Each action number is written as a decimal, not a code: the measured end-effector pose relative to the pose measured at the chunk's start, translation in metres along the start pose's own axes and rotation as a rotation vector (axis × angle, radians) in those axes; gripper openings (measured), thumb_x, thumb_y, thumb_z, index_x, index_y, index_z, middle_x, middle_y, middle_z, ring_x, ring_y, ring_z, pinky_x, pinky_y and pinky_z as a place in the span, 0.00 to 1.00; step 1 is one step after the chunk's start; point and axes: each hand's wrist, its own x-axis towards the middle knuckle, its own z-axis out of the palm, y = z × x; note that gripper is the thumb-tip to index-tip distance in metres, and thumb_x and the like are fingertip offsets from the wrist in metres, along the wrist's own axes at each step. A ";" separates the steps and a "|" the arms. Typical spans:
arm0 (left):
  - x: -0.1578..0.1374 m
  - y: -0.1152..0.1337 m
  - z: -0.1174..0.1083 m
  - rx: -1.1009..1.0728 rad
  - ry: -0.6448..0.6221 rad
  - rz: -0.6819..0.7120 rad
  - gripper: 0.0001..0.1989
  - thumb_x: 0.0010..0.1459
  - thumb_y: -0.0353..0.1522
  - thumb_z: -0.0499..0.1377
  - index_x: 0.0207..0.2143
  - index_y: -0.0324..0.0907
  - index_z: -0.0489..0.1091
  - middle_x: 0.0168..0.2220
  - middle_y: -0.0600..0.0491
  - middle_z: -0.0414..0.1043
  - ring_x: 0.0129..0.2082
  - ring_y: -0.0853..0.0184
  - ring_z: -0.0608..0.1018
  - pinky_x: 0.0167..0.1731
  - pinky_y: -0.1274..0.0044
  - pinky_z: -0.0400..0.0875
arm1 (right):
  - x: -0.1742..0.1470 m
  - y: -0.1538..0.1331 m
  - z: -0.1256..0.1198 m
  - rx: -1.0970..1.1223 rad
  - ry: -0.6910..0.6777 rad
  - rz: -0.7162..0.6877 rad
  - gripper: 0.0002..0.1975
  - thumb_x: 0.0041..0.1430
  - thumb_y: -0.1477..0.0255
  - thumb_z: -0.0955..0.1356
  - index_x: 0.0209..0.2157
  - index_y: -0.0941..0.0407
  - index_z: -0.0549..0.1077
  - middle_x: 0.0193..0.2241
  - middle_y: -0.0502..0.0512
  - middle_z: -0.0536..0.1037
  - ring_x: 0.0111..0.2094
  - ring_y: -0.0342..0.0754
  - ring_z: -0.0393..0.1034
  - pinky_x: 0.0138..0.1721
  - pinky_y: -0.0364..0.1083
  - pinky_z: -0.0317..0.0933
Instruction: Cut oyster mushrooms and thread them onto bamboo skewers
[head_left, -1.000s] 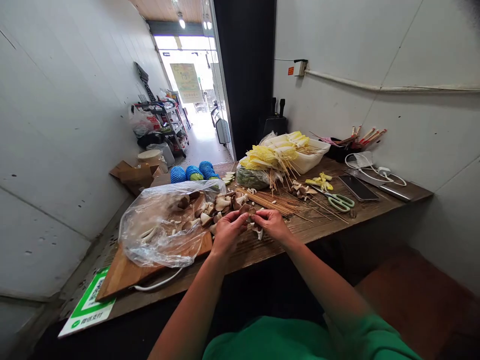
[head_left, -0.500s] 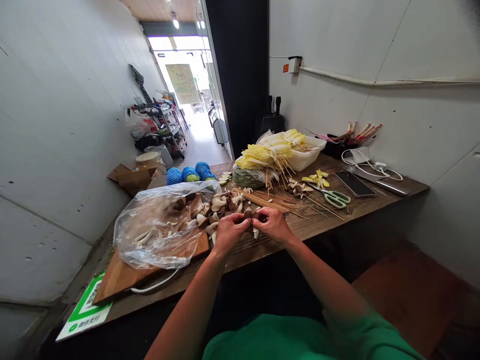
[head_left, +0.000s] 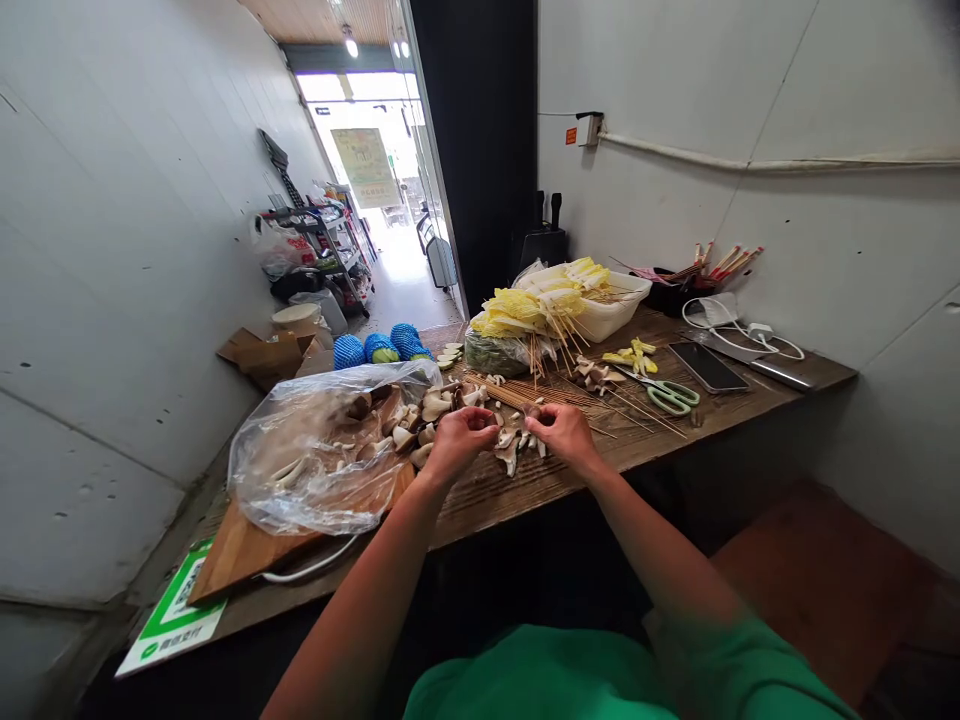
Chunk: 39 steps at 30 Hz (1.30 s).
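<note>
Above the near edge of the wooden table, my left hand [head_left: 459,443] has its thumb and fingers pinched on what looks like a torn oyster mushroom piece. A short gap to the right, my right hand [head_left: 568,436] is closed on another grey-brown mushroom piece [head_left: 531,411]. On the wood under and between the hands lie torn mushroom pieces [head_left: 508,456], white and grey. Left of my left hand is a heap of whole mushrooms [head_left: 405,437], spilling from a clear plastic bag [head_left: 300,480]. Bamboo skewers [head_left: 517,396] lie just beyond the hands.
The bag rests on a wooden board [head_left: 240,560]. Farther back are skewered yellow cabbage leaves [head_left: 517,312] and a white tub [head_left: 615,318]. On the right are green-handled scissors [head_left: 673,397], skewered mushrooms [head_left: 596,374], a phone [head_left: 709,367] and a knife [head_left: 780,374].
My hands have moved apart, and the mushroom between them has come apart into pieces. More torn pieces now show on the table beneath them.
</note>
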 end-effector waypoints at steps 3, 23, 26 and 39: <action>0.010 -0.003 -0.001 0.036 0.032 -0.015 0.17 0.36 0.29 0.68 0.32 0.36 0.70 0.20 0.54 0.71 0.20 0.69 0.74 0.24 0.76 0.70 | 0.003 0.003 -0.006 -0.136 0.029 -0.004 0.09 0.44 0.65 0.71 0.22 0.57 0.74 0.22 0.55 0.74 0.27 0.48 0.67 0.31 0.44 0.57; -0.035 -0.012 -0.061 0.067 0.269 0.093 0.19 0.42 0.42 0.64 0.33 0.37 0.74 0.25 0.51 0.74 0.18 0.72 0.71 0.17 0.81 0.62 | 0.029 -0.038 0.046 -0.387 -0.475 -0.253 0.12 0.53 0.66 0.67 0.27 0.58 0.79 0.20 0.52 0.75 0.21 0.42 0.67 0.22 0.39 0.57; -0.035 -0.015 -0.046 -0.089 0.177 0.041 0.18 0.41 0.41 0.65 0.32 0.37 0.74 0.23 0.53 0.71 0.18 0.75 0.69 0.19 0.82 0.61 | 0.020 -0.033 0.036 -0.096 -0.572 -0.196 0.18 0.55 0.61 0.64 0.31 0.61 0.78 0.18 0.50 0.73 0.18 0.39 0.63 0.18 0.38 0.54; -0.018 -0.013 -0.010 -0.400 0.115 -0.085 0.12 0.35 0.30 0.69 0.23 0.35 0.70 0.21 0.55 0.70 0.21 0.77 0.70 0.23 0.83 0.63 | -0.001 -0.023 0.024 0.199 -0.333 -0.156 0.12 0.50 0.66 0.67 0.33 0.59 0.78 0.29 0.54 0.79 0.31 0.48 0.73 0.33 0.44 0.64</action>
